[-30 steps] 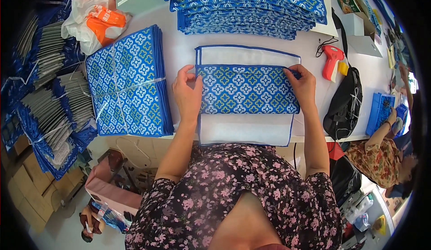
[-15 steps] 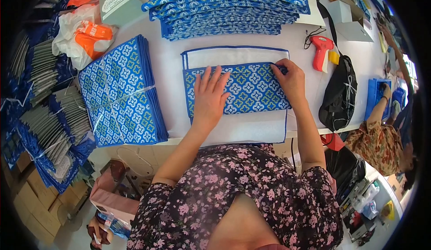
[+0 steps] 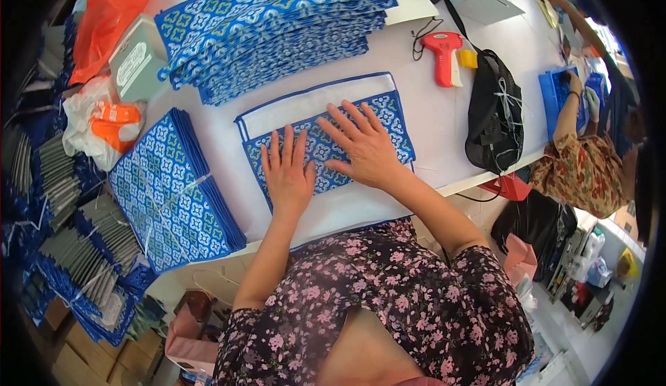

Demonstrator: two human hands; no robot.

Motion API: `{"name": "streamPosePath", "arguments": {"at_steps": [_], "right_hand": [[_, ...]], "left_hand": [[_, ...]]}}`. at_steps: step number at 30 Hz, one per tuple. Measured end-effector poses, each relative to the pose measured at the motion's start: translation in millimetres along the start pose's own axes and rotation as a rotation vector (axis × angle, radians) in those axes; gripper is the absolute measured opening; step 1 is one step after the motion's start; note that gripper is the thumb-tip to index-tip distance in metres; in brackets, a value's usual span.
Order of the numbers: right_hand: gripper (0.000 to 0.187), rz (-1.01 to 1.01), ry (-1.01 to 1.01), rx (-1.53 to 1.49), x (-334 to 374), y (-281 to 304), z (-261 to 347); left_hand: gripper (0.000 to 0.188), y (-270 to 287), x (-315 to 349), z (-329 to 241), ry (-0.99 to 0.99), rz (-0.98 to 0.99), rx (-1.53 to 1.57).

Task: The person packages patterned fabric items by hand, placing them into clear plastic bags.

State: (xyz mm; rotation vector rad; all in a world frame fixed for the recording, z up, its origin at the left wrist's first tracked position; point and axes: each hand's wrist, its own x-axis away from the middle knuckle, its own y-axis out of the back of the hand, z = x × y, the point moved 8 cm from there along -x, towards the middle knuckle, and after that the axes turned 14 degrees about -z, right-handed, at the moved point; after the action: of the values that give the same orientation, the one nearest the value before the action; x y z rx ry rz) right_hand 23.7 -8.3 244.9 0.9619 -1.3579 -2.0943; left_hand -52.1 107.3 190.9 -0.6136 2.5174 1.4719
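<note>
A blue, white and green patterned cloth (image 3: 320,151) lies in front of me with one part folded over, and its white inner side with blue edging shows beyond and below the fold. On the left part of the fold, my left hand (image 3: 288,181) rests flat, fingers spread. My right hand (image 3: 368,151) is also flat, fingers apart, pressing on the middle and right of the same fold. Neither hand grips anything. A tall stack of matching cloths (image 3: 277,32) stands just beyond, and a bundle of them tied with clear string (image 3: 170,192) lies to the left.
On the table's right are a red heat-gun-shaped tool (image 3: 444,56), a yellow piece (image 3: 467,58) and a black bag (image 3: 494,112). A grey-green box (image 3: 137,60) and plastic bags (image 3: 104,126) sit at left. Another person's arm (image 3: 567,115) reaches into a blue bin (image 3: 551,95).
My right hand has left the cloth's right upper corner, where it was pinching, and now lies flat nearer the middle. My left hand stays flat on the fold. The whole view has turned.
</note>
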Motion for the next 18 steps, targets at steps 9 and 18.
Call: {"name": "streamPosePath", "arguments": {"at_steps": [9,18], "right_hand": [[0.079,-0.106,-0.187,0.132,23.3,0.2,-46.7],[0.067,0.098,0.069,-0.034,52.4,-2.5,-50.5]], "left_hand": [[0.063,-0.2,-7.7,4.5,-0.057,-0.042,-0.038],[0.056,12.0,15.2,35.8,-0.049,0.053,0.324]]}}
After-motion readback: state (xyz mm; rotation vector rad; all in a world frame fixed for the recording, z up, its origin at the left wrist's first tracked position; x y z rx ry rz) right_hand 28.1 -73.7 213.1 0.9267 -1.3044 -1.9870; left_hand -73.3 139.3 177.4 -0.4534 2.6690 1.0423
